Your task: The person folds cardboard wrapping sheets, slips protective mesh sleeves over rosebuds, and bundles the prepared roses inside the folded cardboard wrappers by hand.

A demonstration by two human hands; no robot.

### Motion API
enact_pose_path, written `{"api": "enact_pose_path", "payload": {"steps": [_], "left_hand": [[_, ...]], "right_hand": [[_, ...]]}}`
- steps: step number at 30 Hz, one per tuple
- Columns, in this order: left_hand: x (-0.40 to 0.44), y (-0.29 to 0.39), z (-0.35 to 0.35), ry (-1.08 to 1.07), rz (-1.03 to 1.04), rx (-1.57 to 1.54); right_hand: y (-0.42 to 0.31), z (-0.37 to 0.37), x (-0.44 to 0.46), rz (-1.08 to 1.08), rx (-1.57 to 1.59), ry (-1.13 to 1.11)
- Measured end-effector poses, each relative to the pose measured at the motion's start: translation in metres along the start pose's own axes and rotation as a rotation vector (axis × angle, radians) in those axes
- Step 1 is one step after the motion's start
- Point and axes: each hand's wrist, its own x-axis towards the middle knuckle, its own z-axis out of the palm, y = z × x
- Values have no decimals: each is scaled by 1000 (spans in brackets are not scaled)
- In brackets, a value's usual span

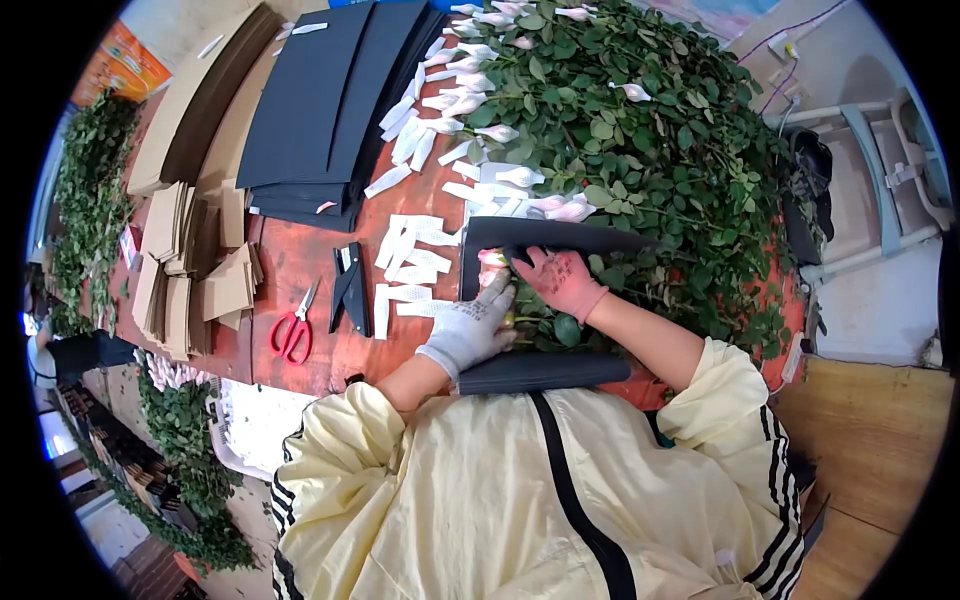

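Note:
My left hand [467,327], in a pale grey glove, lies over pink rose heads [492,262] on a black sheet [545,372] at the table's front edge. Its fingers point up and rest on the flowers. My right hand [560,283], in a pink glove, is just to the right, with its fingers spread by the sheet's raised far flap [560,236]. Green leaves and stems [560,330] show between the flaps, below my right hand. White paper strips [410,262] lie to the left of the sheet.
Red-handled scissors [292,335] and a black stapler [350,288] lie on the red table [285,240]. Beyond are black sheets [305,100], cardboard pieces [180,240] and a big heap of leafy roses [640,140] with white-wrapped heads. A metal-framed chair [870,190] stands at right.

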Motion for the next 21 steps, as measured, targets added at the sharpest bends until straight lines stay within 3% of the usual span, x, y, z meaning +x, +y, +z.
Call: {"api": "enact_pose_path", "payload": {"steps": [13,15,17,19,21], "left_hand": [[8,-8,-26,-166,4,-70],[21,-26,-13,123,125,31],[35,-34,-8,235,202,28],[33,-9,-34,53,83,-63],[36,-12,-33,18,39,-57]], "right_hand": [[0,1,1,-30,-45,25],[1,3,1,-48,27,45],[3,-7,-4,19,52,29],[4,-23,-12,15,95,-16],[9,-35,-26,17,121,69]]}}
